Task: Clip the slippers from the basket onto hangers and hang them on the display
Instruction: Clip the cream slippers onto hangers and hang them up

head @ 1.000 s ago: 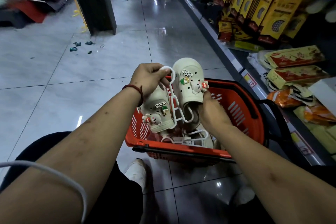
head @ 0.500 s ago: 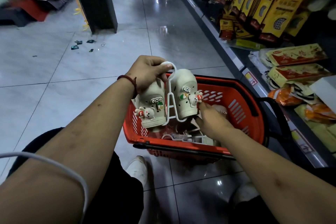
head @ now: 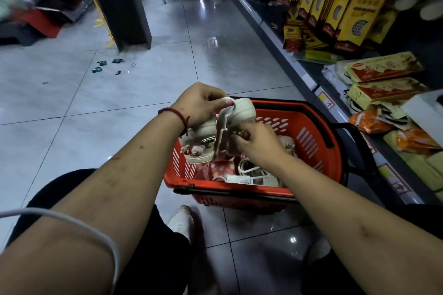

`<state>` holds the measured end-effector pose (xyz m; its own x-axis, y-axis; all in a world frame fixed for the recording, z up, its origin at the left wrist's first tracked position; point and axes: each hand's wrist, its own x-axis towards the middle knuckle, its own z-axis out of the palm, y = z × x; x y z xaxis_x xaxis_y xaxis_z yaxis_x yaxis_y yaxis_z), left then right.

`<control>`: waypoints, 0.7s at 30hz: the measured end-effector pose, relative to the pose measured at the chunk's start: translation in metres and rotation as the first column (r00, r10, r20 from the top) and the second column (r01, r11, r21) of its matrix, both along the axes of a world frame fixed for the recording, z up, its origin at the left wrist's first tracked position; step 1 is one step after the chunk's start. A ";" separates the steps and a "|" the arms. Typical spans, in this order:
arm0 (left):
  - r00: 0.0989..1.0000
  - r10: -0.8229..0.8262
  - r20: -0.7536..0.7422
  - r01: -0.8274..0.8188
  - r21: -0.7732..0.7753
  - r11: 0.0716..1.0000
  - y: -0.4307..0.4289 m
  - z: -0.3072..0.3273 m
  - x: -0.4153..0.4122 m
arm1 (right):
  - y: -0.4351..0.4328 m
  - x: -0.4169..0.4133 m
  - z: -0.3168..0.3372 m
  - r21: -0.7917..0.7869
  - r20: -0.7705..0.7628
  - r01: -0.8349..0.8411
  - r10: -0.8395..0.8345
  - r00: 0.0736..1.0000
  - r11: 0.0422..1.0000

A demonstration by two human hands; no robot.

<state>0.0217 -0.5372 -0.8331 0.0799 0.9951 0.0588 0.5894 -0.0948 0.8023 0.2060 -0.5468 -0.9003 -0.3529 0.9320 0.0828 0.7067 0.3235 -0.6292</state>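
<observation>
Hanger [head: 222, 127] w/ 2 slippers [head: 200, 143] held over basket [head: 311, 115].
L hand [head: 200, 103], red cord [head: 178, 116] on wrist, pinches hook of the white hanger w/ thumb & fingers, up above the red basket. One cream slipper hangs on hanger's left side, charms facing cam. R hand [head: 260, 145]: fingers curled round lower end of 2nd slipper [head: 242, 110], just right of hanger stem; can't tell if clipped yet. More pairs + a loose hanger [head: 251, 171] lie in basket btm. Basket sits on tile floor [head: 96, 103], just beside shelf [head: 287, 60] w/ yellow packs [head: 359, 7].
</observation>
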 end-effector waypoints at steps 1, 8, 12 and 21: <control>1.000 -0.024 -0.017 0.024 0.017 1.000 -0.001 0.003 0.002 | 0.000 -0.001 0.000 -0.009 -0.013 0.018 -0.018 1.000 1.000; 0.990 -0.054 0.130 0.047 0.057 0.997 -0.009 0.022 0.018 | -0.002 0.001 0.014 -0.013 -0.062 0.065 -0.066 0.996 0.998; 0.980 -0.035 0.198 0.004 0.154 0.988 -0.018 0.043 0.037 | -0.010 0.021 0.044 0.013 -0.085 0.102 -0.100 0.991 0.995; 0.953 -0.072 0.293 -0.007 0.259 0.966 -0.042 0.084 0.105 | -0.063 0.108 0.116 0.162 -0.070 0.172 -0.163 0.984 0.972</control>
<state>0.1264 -0.5796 -0.7492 0.0516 0.9407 0.3354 0.3208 -0.3336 0.8865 0.3139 -0.6096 -0.7844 -0.1833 0.9487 0.2576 0.7251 0.3075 -0.6162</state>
